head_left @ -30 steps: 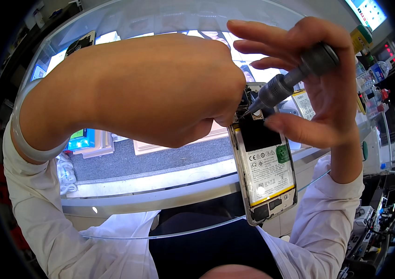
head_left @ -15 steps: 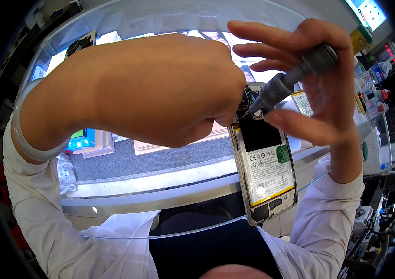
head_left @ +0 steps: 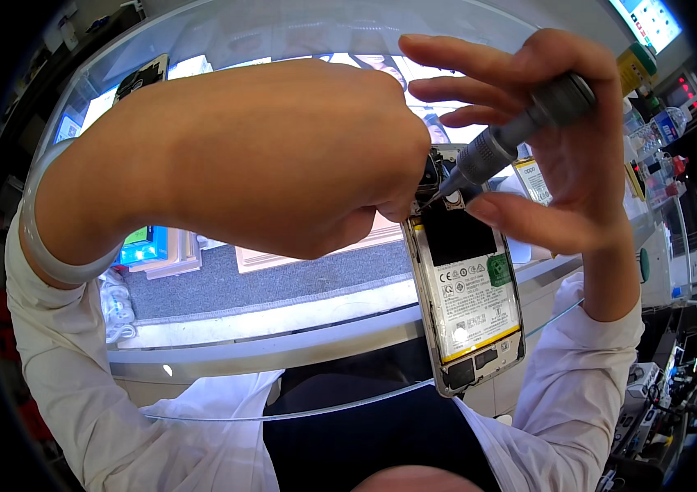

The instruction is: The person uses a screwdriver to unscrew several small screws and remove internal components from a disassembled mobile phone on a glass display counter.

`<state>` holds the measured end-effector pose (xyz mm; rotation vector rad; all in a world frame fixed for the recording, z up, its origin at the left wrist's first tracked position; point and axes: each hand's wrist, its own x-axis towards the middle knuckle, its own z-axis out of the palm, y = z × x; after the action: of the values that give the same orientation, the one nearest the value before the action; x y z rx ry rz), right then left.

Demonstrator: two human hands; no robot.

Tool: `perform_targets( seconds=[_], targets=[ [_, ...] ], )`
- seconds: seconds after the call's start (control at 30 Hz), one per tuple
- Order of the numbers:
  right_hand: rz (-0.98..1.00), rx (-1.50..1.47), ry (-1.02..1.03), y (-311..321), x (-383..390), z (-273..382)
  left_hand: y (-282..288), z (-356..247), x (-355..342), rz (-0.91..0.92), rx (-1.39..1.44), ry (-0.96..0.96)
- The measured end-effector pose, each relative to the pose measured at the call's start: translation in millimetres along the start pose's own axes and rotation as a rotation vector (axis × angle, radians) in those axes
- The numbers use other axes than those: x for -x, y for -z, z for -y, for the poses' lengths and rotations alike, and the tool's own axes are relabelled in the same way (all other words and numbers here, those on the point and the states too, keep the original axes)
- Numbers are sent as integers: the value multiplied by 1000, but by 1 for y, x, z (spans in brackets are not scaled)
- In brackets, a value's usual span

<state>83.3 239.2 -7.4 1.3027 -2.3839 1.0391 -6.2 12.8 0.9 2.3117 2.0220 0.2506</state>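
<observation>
An opened smartphone with its back off stands tilted over the glass edge. Its pale battery bears a green sticker, and small dark parts show near its top. My left hand is closed at the phone's upper left edge; its fingertips are hidden behind the fist. My right hand has a dark grey precision screwdriver slanting down, its top end under the curled index finger. The tip meets the phone's upper part, beside my left knuckles. The other right fingers stretch out to the left.
A glass counter lies under my arms, with boxes and a bundled white cable below. Another opened phone is at the far left. A yellow-edged battery lies right of the phone. Bottles stand at the right.
Barely anything differs. The screwdriver and my right hand have shifted very slightly up and left, and the phone has moved up a touch.
</observation>
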Motion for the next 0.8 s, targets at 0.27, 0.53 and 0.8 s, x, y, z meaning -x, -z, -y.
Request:
perform_targets(
  seconds=[0.27, 0.53, 0.8],
  targets=[
    [11, 51, 42, 2, 0, -8, 0, 1, 0, 3, 4, -5],
    [-141, 114, -50, -4, 12, -6, -2, 3, -1, -52, 0, -66],
    [-24, 98, 76, 1, 5, -1, -5, 7, -2, -105, 28, -102]
  ],
)
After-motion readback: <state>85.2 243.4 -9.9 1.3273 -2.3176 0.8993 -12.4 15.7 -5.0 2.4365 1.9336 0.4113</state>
